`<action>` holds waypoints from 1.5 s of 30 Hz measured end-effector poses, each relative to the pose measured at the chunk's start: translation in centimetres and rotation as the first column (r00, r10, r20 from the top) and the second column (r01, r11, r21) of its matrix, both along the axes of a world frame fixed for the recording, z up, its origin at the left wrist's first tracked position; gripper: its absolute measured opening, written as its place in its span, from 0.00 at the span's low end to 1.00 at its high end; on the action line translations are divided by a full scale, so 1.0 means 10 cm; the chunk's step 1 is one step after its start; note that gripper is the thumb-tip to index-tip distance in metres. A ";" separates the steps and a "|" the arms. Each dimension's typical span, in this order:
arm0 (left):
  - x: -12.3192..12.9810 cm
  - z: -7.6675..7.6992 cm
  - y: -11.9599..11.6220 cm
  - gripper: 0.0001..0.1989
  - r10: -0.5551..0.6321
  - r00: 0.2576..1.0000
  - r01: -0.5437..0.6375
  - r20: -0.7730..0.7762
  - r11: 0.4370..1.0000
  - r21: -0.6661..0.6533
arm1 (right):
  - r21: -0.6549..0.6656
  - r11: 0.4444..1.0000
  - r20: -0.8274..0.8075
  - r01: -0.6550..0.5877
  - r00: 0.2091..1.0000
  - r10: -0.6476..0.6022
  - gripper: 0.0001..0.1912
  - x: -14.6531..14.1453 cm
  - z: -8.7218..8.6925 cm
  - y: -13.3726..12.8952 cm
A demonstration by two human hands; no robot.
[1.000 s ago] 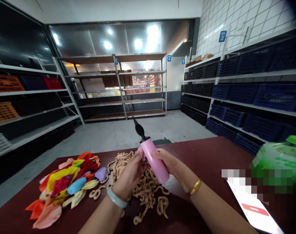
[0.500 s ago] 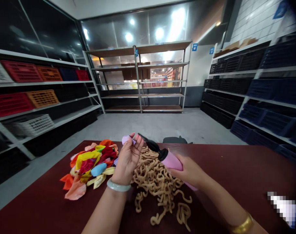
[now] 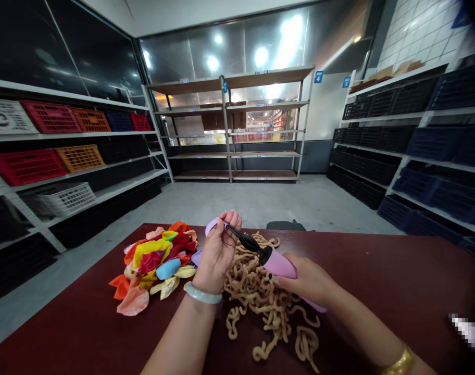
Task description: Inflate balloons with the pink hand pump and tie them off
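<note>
The pink balloon pump (image 3: 279,264) with a black tapered nozzle is gripped in my right hand (image 3: 310,278). My left hand (image 3: 217,250), palm up, pinches a limp purple balloon (image 3: 211,227) between thumb and fingers. At the fingers, the nozzle tip meets the balloon's neck; how far it reaches inside is hidden. Below the pump lies a heap of tan, curly, worm-like strands (image 3: 249,281). To the left of my left hand rests a pile of what look like deflated balloons (image 3: 155,260), in red, orange, yellow, blue and peach.
All this lies on a dark red table (image 3: 378,281). Beyond its far edge, a dark object (image 3: 286,225) sits on the grey floor. Shelves with crates (image 3: 48,115) line both sides, and a metal rack (image 3: 229,130) stands at the back. A blurred patch (image 3: 467,330) covers something at the right.
The pump's nozzle and the purple balloon have come together at my left fingertips; before, they were slightly apart. The whole view has shifted slightly, moving things rightward.
</note>
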State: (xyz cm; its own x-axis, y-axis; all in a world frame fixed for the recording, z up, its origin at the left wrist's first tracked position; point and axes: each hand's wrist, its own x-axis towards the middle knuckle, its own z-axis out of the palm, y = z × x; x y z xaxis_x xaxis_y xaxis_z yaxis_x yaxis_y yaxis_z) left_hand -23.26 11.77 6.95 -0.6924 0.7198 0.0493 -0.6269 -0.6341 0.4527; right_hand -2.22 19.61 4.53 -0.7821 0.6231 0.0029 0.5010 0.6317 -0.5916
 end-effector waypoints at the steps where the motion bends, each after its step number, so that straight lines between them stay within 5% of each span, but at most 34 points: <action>1: 0.00 -0.02 0.01 0.07 -0.002 0.999 0.003 -0.032 1.000 0.007 | -0.002 1.000 0.000 0.004 1.000 -0.004 0.20 0.00 0.01 0.00; 9: 0.09 -0.10 0.05 0.08 0.041 0.977 -0.042 -0.207 0.999 0.000 | 0.027 0.999 -0.017 0.018 1.000 -0.017 0.20 0.05 0.08 -0.03; 19: 0.30 -0.14 0.08 0.12 -0.056 0.956 0.052 -0.288 0.998 -0.023 | 0.096 0.995 -0.030 0.031 0.999 -0.028 0.22 0.05 0.02 0.05; 29: 0.51 -0.12 0.02 0.12 -0.093 0.937 0.060 -0.337 0.992 -0.107 | -0.104 0.991 -0.157 -0.079 0.986 0.063 0.23 0.14 0.18 0.00; 37: 0.56 -0.15 0.04 0.13 -0.074 0.950 0.022 -0.304 0.985 -0.173 | -0.095 0.991 -0.140 -0.099 0.986 0.085 0.30 0.11 0.07 0.03; 45: 0.50 0.02 -0.07 0.06 -0.276 0.940 0.274 -0.200 0.961 -0.040 | -0.104 0.986 -0.163 -0.132 0.980 0.114 0.31 0.18 0.20 0.01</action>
